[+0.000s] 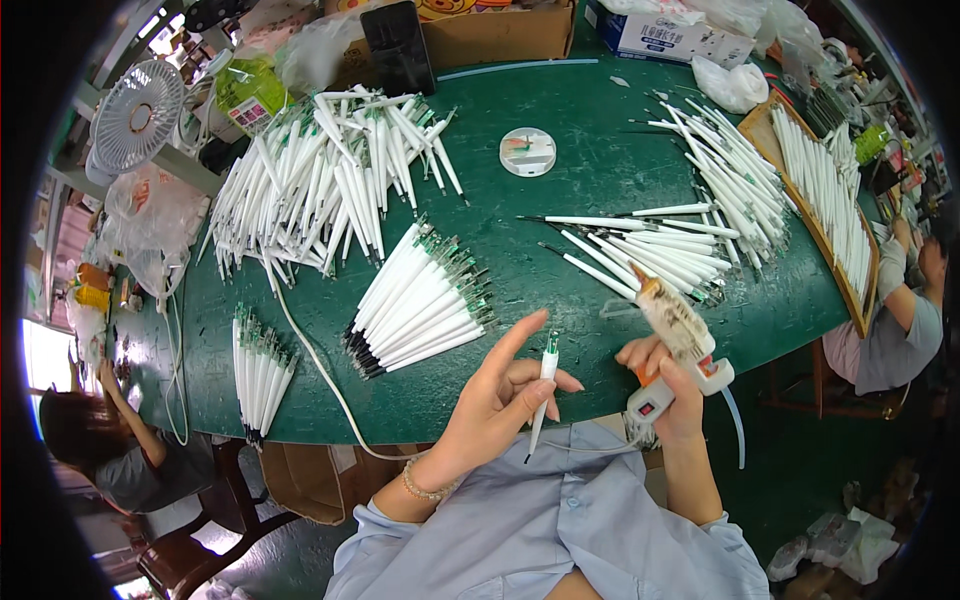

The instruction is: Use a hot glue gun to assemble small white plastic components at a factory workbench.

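Between the thumb and fingers of my left hand (490, 400) is a slim white pen-shaped tube (549, 366), nearly upright, its green wired end up and dark tip down. My right hand (676, 385) grips a white hot glue gun (682, 325) whose stained nozzle points up and left; a pale glue stick (735, 428) trails from its back. Nozzle and tube are apart. Beyond my left hand lies a fan of similar white tubes (425, 318) with green ends. Past the glue gun, more loose tubes (655, 248) lie on the green table (545, 275).
A large tube pile (310, 185) lies far left, a small bundle (262, 378) near left. A wooden tray (862, 318) of tubes sits right. A round white dish (528, 152), phone (398, 45) and fan (138, 115) are around. A cable (318, 355) crosses the table. People sit at both sides.
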`<state>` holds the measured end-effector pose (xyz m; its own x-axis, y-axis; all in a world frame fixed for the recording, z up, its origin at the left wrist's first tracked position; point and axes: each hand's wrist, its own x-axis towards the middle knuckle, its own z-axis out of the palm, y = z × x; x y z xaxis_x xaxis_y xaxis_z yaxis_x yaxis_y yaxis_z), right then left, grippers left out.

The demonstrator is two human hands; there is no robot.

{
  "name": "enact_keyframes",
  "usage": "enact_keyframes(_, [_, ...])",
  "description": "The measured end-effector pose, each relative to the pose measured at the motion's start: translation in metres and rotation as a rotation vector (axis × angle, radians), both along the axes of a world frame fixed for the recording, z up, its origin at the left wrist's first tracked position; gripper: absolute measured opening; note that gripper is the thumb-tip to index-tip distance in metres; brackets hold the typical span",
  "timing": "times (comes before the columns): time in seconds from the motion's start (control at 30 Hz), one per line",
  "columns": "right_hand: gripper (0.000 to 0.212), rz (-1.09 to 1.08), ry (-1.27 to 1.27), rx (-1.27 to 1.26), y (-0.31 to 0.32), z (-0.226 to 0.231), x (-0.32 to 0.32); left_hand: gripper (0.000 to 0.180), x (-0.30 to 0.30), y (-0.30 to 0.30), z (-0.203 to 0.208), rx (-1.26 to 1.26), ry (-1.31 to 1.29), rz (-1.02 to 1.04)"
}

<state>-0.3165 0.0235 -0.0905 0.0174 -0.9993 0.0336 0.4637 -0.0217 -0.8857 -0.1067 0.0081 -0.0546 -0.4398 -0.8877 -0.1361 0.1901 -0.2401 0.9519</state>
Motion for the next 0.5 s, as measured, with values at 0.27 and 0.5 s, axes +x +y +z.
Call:
enact_keyframes(0.27, [0.021, 0.292, -0.053, 0.002, 0.012, -0.004, -0.004, 0.044, 0.014, -0.002, -0.002, -0.033, -0.029, -0.019])
enact_keyframes(0.5, [0.013, 0.47, -0.049, 0.034, 0.013, -0.002, -0.007, 0.041, 0.021, 0.0, 0.011, 0.005, -0.204, -0.009])
